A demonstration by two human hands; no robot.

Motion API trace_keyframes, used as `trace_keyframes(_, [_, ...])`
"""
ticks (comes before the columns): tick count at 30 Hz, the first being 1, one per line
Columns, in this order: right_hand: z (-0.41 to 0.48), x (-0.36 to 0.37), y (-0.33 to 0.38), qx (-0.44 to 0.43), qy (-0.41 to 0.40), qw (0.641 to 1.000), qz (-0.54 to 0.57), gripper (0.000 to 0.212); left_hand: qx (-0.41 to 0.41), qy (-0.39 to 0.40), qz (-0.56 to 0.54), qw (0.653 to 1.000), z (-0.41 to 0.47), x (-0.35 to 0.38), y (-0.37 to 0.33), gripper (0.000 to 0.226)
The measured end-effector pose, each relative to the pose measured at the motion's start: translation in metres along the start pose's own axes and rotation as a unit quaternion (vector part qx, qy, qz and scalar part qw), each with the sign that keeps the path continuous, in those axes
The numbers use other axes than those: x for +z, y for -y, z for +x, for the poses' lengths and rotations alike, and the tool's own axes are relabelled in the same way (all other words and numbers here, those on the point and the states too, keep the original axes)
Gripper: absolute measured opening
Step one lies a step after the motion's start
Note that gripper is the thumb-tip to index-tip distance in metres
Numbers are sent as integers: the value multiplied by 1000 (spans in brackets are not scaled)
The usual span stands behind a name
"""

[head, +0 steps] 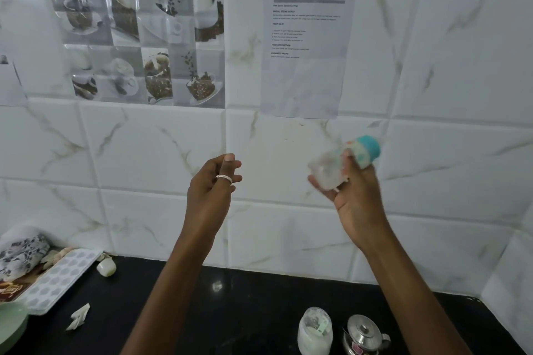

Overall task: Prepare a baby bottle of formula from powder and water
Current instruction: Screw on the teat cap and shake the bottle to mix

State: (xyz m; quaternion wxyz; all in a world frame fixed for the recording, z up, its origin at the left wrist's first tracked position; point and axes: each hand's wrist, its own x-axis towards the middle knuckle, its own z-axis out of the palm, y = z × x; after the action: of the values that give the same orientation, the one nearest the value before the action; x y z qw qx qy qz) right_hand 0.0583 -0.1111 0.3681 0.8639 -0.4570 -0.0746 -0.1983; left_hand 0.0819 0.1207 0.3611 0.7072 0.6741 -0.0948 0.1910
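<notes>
My right hand (353, 196) is raised in front of the tiled wall and grips a baby bottle (344, 161), which is motion-blurred and tilted with its teal cap toward the upper right. My left hand (212, 184) is raised to its left, holding nothing, fingers loosely curled, a silver ring on one finger. Down on the black counter (230, 311) stand a clear jar of white powder (315, 331) and, right beside it, a small steel kettle with a lid (364, 333).
At the left of the counter lie a white ice-cube tray (54, 279), a patterned cloth (20, 253), a green bowl (10, 323), a small white cap (106, 266) and a torn scrap of paper (78, 317). Printed sheets hang on the wall.
</notes>
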Motion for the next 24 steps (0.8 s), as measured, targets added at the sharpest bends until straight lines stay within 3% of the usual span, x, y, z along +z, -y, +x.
trace_keyframes(3, [-10,0,-5,85,96,979,-160,87,-3,1,-3,1000,1,3,0,23])
trace_keyframes(5, [-8,-2,-1,56,81,989,-110,88,-2,5,-2,1000,0,4,0,24])
trace_keyframes(7, [-1,-3,7,6,11,1000,6,64,0,7,0,1000,0,4,0,24])
trace_keyframes(9, [3,0,6,-18,-16,999,28,54,-1,4,-2,1000,0,3,1,24])
trace_keyframes(11, [-4,4,-3,28,22,998,-47,70,-3,2,-5,1000,1,4,1,25])
trace_keyframes(14, [-14,2,-11,89,123,968,-199,81,-3,6,-6,1000,0,6,1,26])
trace_keyframes(16, [-11,1,-7,54,84,990,-96,83,-1,7,-4,1000,-1,5,1,26])
trace_keyframes(19, [1,3,-2,2,-22,999,41,58,0,-1,-2,1000,1,1,2,25])
trace_keyframes(21, [-3,8,-9,19,-13,1000,-2,56,-1,-3,-4,1000,1,0,2,23])
trace_keyframes(24, [-14,7,-17,92,109,977,-161,64,-1,1,-3,1000,0,2,3,22])
